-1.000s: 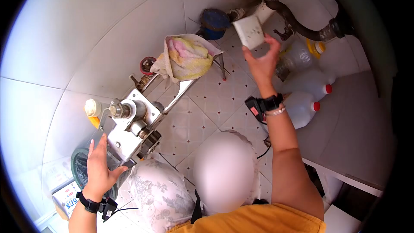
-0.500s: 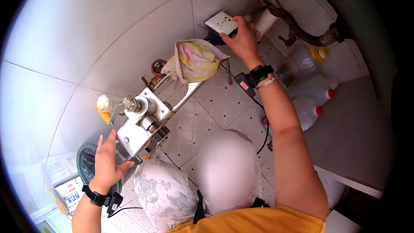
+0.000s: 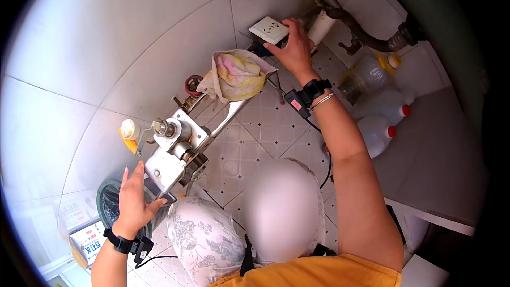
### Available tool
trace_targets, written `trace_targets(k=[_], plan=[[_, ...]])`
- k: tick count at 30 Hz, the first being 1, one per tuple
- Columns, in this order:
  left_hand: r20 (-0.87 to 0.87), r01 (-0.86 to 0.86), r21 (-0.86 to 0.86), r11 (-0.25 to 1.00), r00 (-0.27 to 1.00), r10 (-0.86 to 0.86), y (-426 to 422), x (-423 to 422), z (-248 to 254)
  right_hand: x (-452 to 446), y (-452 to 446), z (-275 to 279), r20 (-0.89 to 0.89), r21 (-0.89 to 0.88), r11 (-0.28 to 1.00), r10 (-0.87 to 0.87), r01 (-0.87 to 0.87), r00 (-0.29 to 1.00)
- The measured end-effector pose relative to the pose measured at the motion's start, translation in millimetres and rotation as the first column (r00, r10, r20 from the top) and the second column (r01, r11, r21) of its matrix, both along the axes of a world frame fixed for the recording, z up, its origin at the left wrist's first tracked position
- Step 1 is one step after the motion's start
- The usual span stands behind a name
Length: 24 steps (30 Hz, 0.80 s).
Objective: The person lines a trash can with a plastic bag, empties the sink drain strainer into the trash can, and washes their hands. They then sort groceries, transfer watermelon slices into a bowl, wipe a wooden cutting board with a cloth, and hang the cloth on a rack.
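Right hand (image 3: 295,52) grips the white socket panel (image 3: 269,29), now moved over the blue fitting (image 3: 262,50); left hand (image 3: 133,203) spreads beside the metal machine (image 3: 163,169).

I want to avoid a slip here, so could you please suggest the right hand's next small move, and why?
I would probably have the right hand gently test whether the white socket plate sits steady before loosening: thumb and fingers span one end of the plate, and whatever might support it underneath is mostly hidden.
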<state>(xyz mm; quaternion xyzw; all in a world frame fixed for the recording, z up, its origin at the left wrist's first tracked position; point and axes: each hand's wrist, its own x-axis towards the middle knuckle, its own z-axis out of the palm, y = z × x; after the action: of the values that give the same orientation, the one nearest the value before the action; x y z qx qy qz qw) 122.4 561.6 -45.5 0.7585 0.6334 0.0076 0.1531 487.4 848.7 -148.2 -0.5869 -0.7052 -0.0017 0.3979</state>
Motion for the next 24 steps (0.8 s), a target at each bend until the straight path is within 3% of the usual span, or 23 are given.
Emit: trace_targets(k=[9, 11, 15, 18, 20, 21, 23, 24], plan=[[-0.003, 0.016, 0.029, 0.999, 1.000, -0.015, -0.8, -1.6, -1.8, 4.0, -3.8, 1.2, -0.133, 0.038, 0.999, -0.030, 0.036, 0.991], [0.015, 0.011, 0.029, 1.000, 1.000, -0.011, -0.4, -1.7, -2.1, 12.8, -10.2, -5.6, -0.285, 0.141, 0.990, 0.009, 0.032, 0.958], [0.045, -0.044, 0.009, 0.999, 0.998, 0.044, -1.2, 1.4, -2.1, 36.5, -47.7, -42.9, -0.432, 0.111, 0.985, -0.072, 0.132, 0.899], [0.041, -0.059, -0.019, 0.998, 0.997, 0.059, -0.4, 1.3, -3.2, 52.2, -81.7, -86.0, -0.369, -0.003, 0.990, -0.131, 0.140, 0.920], [0.040, -0.050, -0.028, 0.998, 0.998, 0.051, 0.7, 0.9, -5.5, 59.6, -100.7, -115.2, -0.203, -0.293, 0.940, -0.242, 0.177, 0.949], [0.048, -0.050, -0.020, 0.999, 0.998, 0.051, 1.1, 0.8, -6.3, 63.5, -109.9, -129.6, -0.200, -0.300, 0.937, -0.247, 0.181, 0.948], [0.041, -0.047, -0.020, 0.999, 0.998, 0.048, 2.5, 0.4, -6.4, 69.0, -127.7, -152.8, 0.003, -0.628, 0.771, -0.137, 0.109, 0.991], [0.033, -0.047, -0.012, 0.999, 0.998, 0.047, 3.3, 0.1, -6.9, 67.6, -135.4, -154.4, 0.006, -0.633, 0.766, -0.142, 0.113, 0.990]])
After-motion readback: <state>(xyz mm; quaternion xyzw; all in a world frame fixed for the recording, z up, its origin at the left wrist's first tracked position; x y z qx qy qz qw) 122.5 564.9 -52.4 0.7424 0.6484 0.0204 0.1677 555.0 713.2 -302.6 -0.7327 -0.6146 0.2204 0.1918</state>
